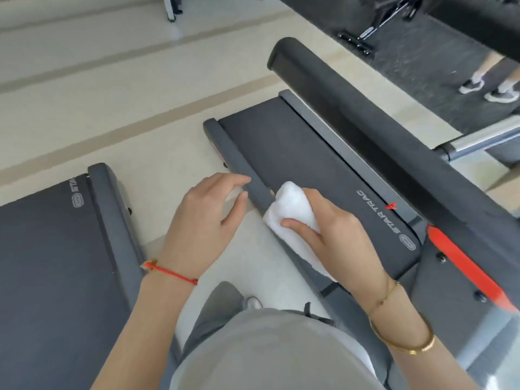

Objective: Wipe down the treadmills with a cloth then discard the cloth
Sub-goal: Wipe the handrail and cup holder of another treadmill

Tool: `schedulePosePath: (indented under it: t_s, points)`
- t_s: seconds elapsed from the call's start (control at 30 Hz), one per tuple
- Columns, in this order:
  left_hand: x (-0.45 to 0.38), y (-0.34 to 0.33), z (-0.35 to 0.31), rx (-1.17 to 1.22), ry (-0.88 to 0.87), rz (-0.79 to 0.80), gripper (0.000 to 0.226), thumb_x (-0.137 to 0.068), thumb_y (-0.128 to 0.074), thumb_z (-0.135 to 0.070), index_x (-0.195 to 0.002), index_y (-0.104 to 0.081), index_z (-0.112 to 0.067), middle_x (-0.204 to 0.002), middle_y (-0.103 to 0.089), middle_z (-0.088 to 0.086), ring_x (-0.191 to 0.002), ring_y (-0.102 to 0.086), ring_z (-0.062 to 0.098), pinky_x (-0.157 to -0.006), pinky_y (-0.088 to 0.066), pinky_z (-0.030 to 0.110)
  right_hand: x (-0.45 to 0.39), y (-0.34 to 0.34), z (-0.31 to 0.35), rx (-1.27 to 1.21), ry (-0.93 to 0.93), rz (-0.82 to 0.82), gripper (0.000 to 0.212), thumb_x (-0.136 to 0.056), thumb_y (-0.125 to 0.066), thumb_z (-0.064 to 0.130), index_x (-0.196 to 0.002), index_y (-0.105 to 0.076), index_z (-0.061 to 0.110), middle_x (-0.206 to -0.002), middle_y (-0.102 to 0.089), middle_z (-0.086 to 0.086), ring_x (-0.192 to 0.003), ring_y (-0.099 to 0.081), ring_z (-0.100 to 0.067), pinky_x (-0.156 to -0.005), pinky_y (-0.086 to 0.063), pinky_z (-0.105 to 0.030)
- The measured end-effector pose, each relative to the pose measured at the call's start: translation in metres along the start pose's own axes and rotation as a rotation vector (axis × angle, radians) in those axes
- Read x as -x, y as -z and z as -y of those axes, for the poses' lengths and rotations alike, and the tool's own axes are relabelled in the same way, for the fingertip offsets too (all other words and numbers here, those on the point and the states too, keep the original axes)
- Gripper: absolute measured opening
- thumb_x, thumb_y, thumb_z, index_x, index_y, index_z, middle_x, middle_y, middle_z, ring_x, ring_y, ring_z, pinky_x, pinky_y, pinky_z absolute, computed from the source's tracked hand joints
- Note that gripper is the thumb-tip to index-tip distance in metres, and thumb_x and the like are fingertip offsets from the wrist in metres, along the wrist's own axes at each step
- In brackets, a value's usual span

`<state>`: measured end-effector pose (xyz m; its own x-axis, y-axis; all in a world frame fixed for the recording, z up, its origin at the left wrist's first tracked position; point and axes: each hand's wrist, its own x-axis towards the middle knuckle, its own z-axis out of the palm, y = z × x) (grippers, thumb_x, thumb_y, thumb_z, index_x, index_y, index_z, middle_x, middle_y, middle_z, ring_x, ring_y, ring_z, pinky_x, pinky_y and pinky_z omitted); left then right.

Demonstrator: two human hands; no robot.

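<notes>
My right hand (pixel 332 235) grips a bunched white cloth (pixel 292 209), thumb across it, pressing it onto the grey left side rail (pixel 239 161) of the right treadmill (pixel 304 147). The cloth hangs down along the rail toward me. My left hand (pixel 208 218) hovers just left of that rail with fingers relaxed and spread, holding nothing. A second treadmill (pixel 50 249) lies at the lower left, its own grey rail (pixel 112 215) beside the floor gap between the two machines.
A padded grey handrail (pixel 380 130) with a red strip (pixel 464 266) runs along the right treadmill. Pale floor (pixel 112 94) stretches beyond. Another person's legs and shoes (pixel 484 88) stand on a dark mat at top right, near a black machine base (pixel 360 38).
</notes>
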<state>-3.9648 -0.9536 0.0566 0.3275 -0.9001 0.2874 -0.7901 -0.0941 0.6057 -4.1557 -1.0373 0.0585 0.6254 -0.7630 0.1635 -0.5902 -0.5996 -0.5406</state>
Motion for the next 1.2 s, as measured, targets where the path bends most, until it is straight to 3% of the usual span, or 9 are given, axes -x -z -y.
schedulePosePath:
  t_s: [0.13,0.57,0.73,1.0,1.1,1.2]
  points:
    - [-0.050,-0.017,0.006,0.046,-0.092,0.095,0.023,-0.096,-0.058,-0.016,-0.117,-0.066,-0.014,-0.110,-0.068,-0.004,-0.103,-0.063,0.015,-0.092,-0.048,0.030,-0.019,-0.001,-0.012,0.035,-0.113,-0.092,0.041,-0.090,-0.052,0.055,-0.111,-0.056,0.020,-0.077,-0.048,0.016,-0.067,-0.044,-0.009,-0.057,-0.045,-0.033]
    - [-0.230,-0.056,0.023,0.179,-0.519,0.399,0.024,-0.097,-0.057,-0.014,-0.118,-0.066,-0.011,-0.114,-0.067,-0.003,-0.106,-0.062,0.018,-0.087,-0.052,0.045,-0.104,-0.002,-0.022,0.086,-0.513,-0.416,0.041,-0.091,-0.055,0.051,-0.110,-0.060,0.015,-0.082,-0.059,0.008,-0.068,-0.055,-0.018,-0.066,-0.049,-0.041]
    - [-0.285,-0.068,0.019,0.225,-0.686,0.466,0.023,-0.097,-0.057,-0.013,-0.118,-0.066,-0.011,-0.115,-0.068,-0.003,-0.107,-0.062,0.016,-0.093,-0.051,0.042,-0.130,0.003,-0.024,0.166,-0.553,-0.602,0.039,-0.092,-0.056,0.046,-0.108,-0.062,0.010,-0.082,-0.054,0.010,-0.069,-0.048,-0.014,-0.065,-0.050,-0.040]
    - [-0.340,-0.093,0.006,0.267,-0.825,0.528,0.021,-0.097,-0.057,-0.013,-0.115,-0.067,-0.010,-0.114,-0.069,-0.003,-0.105,-0.061,0.017,-0.092,-0.050,0.042,-0.159,0.054,-0.051,0.463,-0.558,-0.860,0.041,-0.095,-0.059,0.040,-0.108,-0.061,0.001,-0.083,-0.062,-0.010,-0.070,-0.052,-0.021,-0.061,-0.045,-0.034]
    - [-0.353,-0.102,0.001,0.276,-0.830,0.509,0.021,-0.096,-0.057,-0.013,-0.115,-0.067,-0.010,-0.113,-0.069,-0.003,-0.106,-0.062,0.018,-0.093,-0.049,0.041,-0.162,0.075,-0.068,0.576,-0.544,-0.857,0.044,-0.097,-0.057,0.043,-0.110,-0.061,0.001,-0.084,-0.063,-0.011,-0.070,-0.052,-0.022,-0.062,-0.044,-0.032]
    - [-0.359,-0.109,-0.002,0.271,-0.818,0.499,0.021,-0.097,-0.057,-0.013,-0.115,-0.067,-0.010,-0.113,-0.069,-0.003,-0.106,-0.062,0.019,-0.093,-0.049,0.043,-0.163,0.076,-0.086,0.511,-0.606,-0.623,0.052,-0.094,-0.052,0.052,-0.115,-0.060,0.004,-0.084,-0.061,-0.005,-0.071,-0.055,-0.023,-0.061,-0.041,-0.032]
